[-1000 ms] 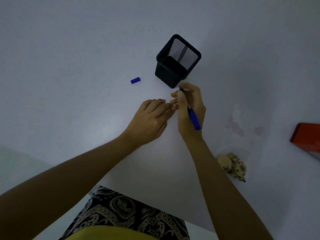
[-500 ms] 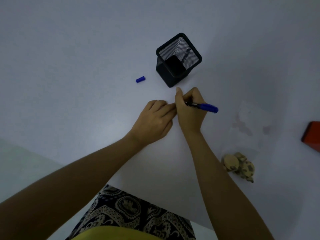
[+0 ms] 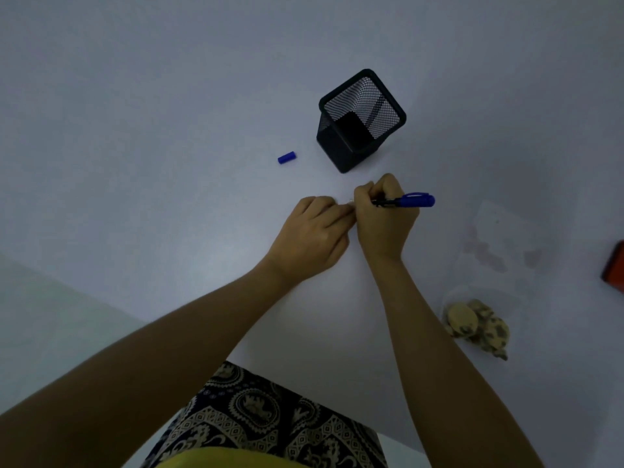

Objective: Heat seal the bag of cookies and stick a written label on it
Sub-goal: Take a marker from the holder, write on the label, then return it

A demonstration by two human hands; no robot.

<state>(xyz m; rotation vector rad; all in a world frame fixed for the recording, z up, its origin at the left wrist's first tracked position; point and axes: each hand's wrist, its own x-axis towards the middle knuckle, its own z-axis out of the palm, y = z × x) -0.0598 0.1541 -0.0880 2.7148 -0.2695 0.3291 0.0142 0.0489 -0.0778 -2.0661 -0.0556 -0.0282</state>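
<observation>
White surface under both of my hands: my right hand grips the blue marker, its long axis pointing rightward, tip hidden where my left hand pins something unseen, while the cookie bag lies well off to my right hand's near-right.

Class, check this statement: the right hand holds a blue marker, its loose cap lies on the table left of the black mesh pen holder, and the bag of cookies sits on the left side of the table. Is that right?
Not quite. The head view shows the bag of cookies on the right side of the table, beside the right forearm. The rest stands: the right hand holds the blue marker, and its cap lies left of the black mesh pen holder.
</observation>
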